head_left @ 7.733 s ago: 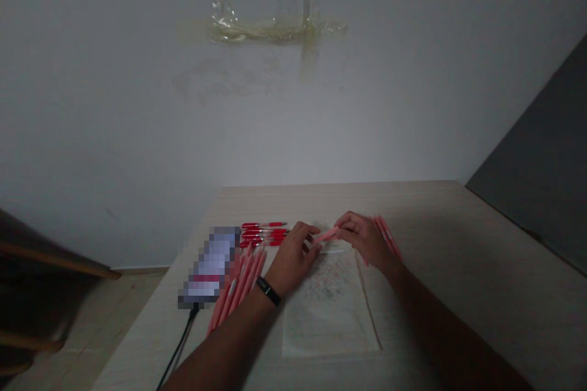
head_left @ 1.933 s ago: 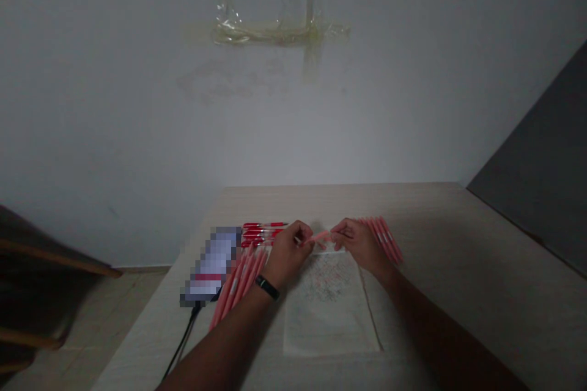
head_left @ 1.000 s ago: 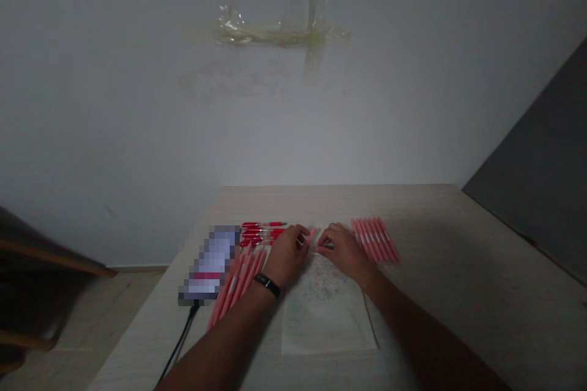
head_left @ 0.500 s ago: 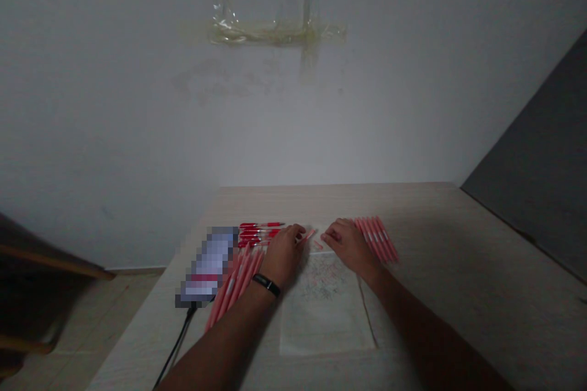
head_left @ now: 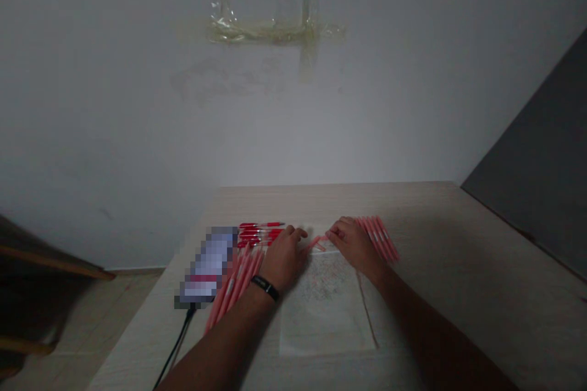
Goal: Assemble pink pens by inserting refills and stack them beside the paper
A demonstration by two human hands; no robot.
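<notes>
My left hand (head_left: 285, 258) is closed around the lower end of a slim pink pen (head_left: 315, 242), with the index finger raised above it. The pen slants up to the right across the gap between my hands. At its far end, the thumb and fingertips of my right hand (head_left: 352, 243) pinch together on the tip. A small pink piece (head_left: 320, 248) lies just below the pen, near the top edge of a whitish cloth-like sheet (head_left: 325, 324) with dark and reddish marks.
Several pink pens (head_left: 380, 238) lie in a row beside my right hand. Another bunch of pink pens (head_left: 233, 287) is by my left forearm. Red pens (head_left: 261, 233) lie behind it. A phone (head_left: 206, 269) with a black cable (head_left: 177, 345) rests at the table's left side.
My right fingertips have reached the pen's far end, where before there was a gap. My left hand has barely moved, its index finger now slightly more raised.
</notes>
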